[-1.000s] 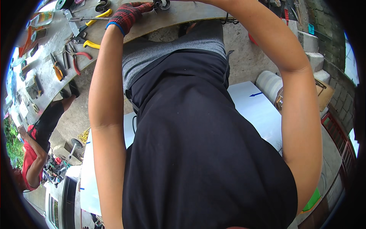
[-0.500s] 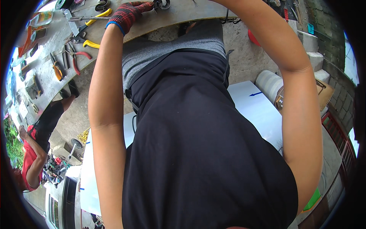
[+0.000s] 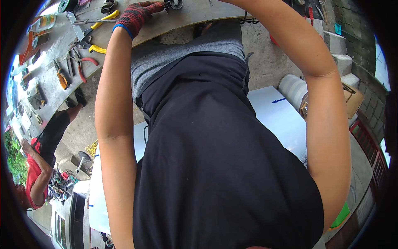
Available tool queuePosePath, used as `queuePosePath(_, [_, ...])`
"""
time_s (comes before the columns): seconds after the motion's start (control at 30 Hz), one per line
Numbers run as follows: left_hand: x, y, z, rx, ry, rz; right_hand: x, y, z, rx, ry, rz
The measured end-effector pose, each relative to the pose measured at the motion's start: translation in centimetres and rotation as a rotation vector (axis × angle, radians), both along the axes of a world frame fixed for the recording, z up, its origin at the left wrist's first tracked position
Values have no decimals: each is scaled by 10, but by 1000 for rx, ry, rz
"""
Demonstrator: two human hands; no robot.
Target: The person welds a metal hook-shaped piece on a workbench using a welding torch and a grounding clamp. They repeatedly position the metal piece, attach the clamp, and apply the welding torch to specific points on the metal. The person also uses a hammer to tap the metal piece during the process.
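Observation:
At the top of the view my left hand (image 3: 139,17), in a red and black knitted glove with a blue cuff, rests on the worktable (image 3: 199,12). Its fingers stretch to the right and grip the edge of a dark, curled metal strip (image 3: 174,4), which the picture's top edge partly cuts off. My right forearm (image 3: 286,29) reaches up and inward, but the hand itself lies beyond the top edge. Beside my left hand are yellow-handled pliers (image 3: 97,48), another yellow-handled tool (image 3: 105,18) and a thin metal rod (image 3: 93,20).
Red-handled pliers (image 3: 83,68) and orange-handled pliers (image 3: 62,76) lie farther left on the table. Another coiled strip (image 3: 109,6) sits at the back. A person in a red top (image 3: 35,178) is at the far left. Behind me is a white panel (image 3: 277,108).
My left hand and the curled strip sit slightly farther left and higher in the picture. The whole view has shifted a little; the grip looks the same.

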State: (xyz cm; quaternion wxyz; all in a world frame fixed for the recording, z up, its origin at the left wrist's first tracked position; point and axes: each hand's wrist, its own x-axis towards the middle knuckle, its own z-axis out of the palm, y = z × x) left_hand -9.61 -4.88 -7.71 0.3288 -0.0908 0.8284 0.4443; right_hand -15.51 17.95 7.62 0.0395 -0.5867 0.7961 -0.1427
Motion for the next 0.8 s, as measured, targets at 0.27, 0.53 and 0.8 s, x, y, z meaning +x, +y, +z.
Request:
queuePosePath(0.27, [-3, 1, -3, -18, -25, 19, -2, -1, -3, 4, 51, -7])
queuePosePath(0.53, [-3, -4, -13, 134, -69, 71, -3, 1, -4, 15, 63, -39])
queuePosePath(0.8, [3, 0, -2, 141, -15, 75, -4, 0, -2, 25, 56, -31])
